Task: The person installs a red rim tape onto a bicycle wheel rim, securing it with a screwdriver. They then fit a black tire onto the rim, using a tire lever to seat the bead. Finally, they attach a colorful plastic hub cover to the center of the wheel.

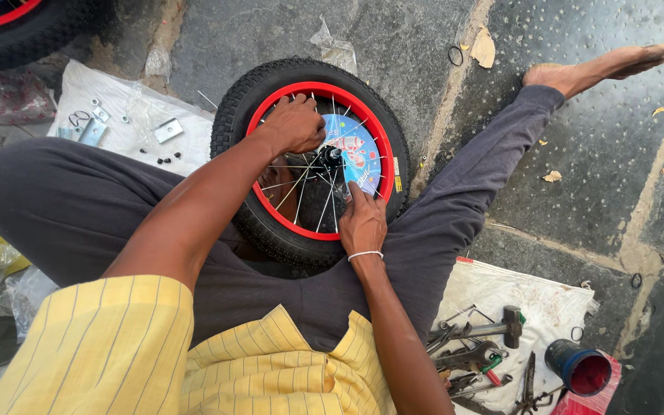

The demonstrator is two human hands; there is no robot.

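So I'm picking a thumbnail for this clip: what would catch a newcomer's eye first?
The small wheel with its red rim, lying in the seated person's lap at centre. The left hand rests at the hub and the right hand presses a blue printed disc against the spokes. Lower right, a hammer and tools lie on a white cloth.

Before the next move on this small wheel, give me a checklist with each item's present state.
1. Wheel steadied: ok, it lies flat between the person's legs on the ground.
2. Left hand at the hub: ok, its fingers rest beside it over the spokes.
3. Right hand on the printed disc: ok, its fingers press the disc's lower edge.
4. Disc seated among the spokes: cannot tell, the spokes cross it.
5. Tools within reach: ok, a hammer and pliers lie on the cloth by the right arm.
6. Small parts kept together: ok, brackets and nuts sit on the white sheet.
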